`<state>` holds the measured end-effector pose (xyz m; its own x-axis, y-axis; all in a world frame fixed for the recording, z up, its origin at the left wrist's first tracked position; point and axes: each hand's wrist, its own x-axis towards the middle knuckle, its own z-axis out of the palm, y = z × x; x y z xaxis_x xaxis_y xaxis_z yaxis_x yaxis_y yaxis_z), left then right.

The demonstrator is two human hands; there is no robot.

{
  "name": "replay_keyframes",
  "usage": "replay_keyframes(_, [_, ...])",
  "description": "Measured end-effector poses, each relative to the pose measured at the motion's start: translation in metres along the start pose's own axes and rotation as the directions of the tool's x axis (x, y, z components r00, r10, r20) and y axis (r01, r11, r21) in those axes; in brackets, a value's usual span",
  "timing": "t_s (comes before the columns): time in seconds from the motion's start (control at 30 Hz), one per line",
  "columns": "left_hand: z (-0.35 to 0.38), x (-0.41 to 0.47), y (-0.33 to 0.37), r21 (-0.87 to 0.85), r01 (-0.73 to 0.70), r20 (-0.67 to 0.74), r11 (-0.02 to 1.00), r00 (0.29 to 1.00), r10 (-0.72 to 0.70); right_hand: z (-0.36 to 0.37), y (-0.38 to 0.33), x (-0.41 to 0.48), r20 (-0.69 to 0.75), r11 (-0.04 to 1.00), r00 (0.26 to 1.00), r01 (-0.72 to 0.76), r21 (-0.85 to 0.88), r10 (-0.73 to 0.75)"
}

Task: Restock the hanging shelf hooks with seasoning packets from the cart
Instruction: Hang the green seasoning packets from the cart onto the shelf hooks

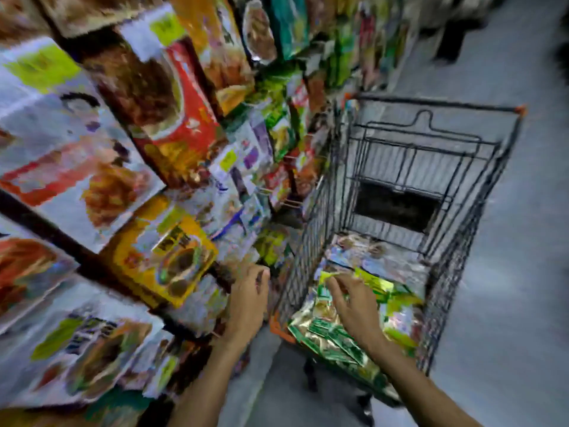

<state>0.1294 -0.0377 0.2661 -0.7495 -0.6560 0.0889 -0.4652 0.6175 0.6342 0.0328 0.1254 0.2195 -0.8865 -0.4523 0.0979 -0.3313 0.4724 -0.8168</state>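
Green and gold seasoning packets (332, 337) lay heaped in the near end of the cart (443, 291), flat and overlapping. Their long sides ran slantwise from the cart's near-left corner toward its right wall. More pale and lime packets (375, 257) lay just behind them, and the print on all of them was too blurred to read.

Your right hand (354, 309) reached in over the pile, palm down and fingers stretched forward. Its fingertips (334, 283) touched a bright green packet (372, 283) at the top of the heap, and nothing was clasped. Your left hand (246, 303) hung outside the cart, between its left wire wall and the shelf. Its fingers were loosely bent and it held nothing you could make out.

The shelf (101, 266) rose close on your left, crowded with hanging packets. A yellow one (172, 257) was nearest your left hand, a red one (181, 118) sat higher up, and white ones were all around. Thin hooks (291, 203) jutted out toward the cart farther along.

The cart stood tight against that display, its mesh wall between the pile and the shelf. Its far end showed bare wire and its corners had orange caps (520, 109). Grey floor (523, 272) lay to the right, and a dark figure (452, 35) stood far down the aisle.
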Motion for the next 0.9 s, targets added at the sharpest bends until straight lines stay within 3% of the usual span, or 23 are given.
replay_keyframes(0.17, [0.067, 0.043, -0.032, 0.097, -0.005, 0.19, 0.995, 0.982, -0.014, 0.023, 0.08, -0.002, 0.016, 0.94, 0.94, -0.34, -0.043, 0.341])
replay_keyframes(0.37, [0.128, 0.08, -0.079, 0.2, -0.005, 0.268, 0.98, 0.962, -0.05, 0.079, 0.151, -0.006, 0.028, 0.836, 0.838, -0.541, -0.088, 0.545])
replay_keyframes(0.5, [0.16, 0.091, -0.111, 0.191, 0.045, 0.329, 0.981, 0.938, -0.107, 0.105, 0.196, 0.003, -0.068, 0.676, 0.679, -0.734, -0.062, 0.731])
replay_keyframes(0.57, [0.173, 0.092, -0.123, 0.198, 0.038, 0.371, 0.98, 0.922, -0.111, 0.108, 0.22, 0.008, -0.13, 0.607, 0.62, -0.785, -0.125, 0.774])
replay_keyframes(0.67, [0.188, 0.091, -0.135, 0.219, -0.008, 0.419, 0.976, 0.904, -0.086, 0.109, 0.249, 0.019, -0.177, 0.538, 0.592, -0.797, -0.275, 0.786])
replay_keyframes(0.8, [0.196, 0.091, -0.144, 0.236, -0.04, 0.405, 0.971, 0.912, -0.061, 0.12, 0.269, 0.037, -0.214, 0.465, 0.545, -0.821, -0.332, 0.811])
replay_keyframes(0.9, [0.196, 0.092, -0.147, 0.219, -0.047, 0.405, 0.975, 0.913, -0.047, 0.124, 0.274, 0.05, -0.273, 0.383, 0.451, -0.884, -0.267, 0.85])
